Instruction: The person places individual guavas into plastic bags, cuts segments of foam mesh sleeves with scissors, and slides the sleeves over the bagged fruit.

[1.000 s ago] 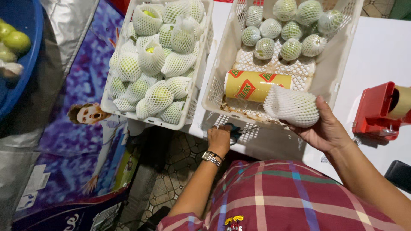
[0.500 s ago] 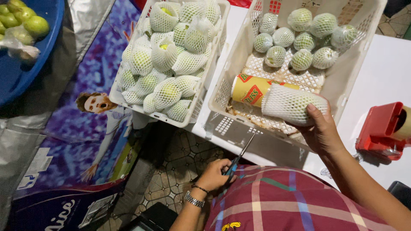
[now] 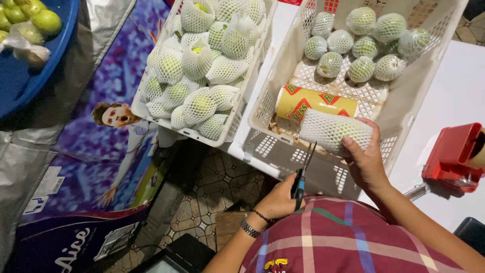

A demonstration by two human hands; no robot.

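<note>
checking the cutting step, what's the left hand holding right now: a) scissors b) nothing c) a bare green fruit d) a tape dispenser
a: the left hand grips scissors with the blades pointing up toward the white foam net sleeve held by the right hand.

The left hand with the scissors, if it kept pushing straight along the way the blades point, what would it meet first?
Most likely the net-wrapped fruit held by the right hand. The left hand aims the scissors up at the open end of the foam net; the tips look close, though depth is hard to judge.
</note>
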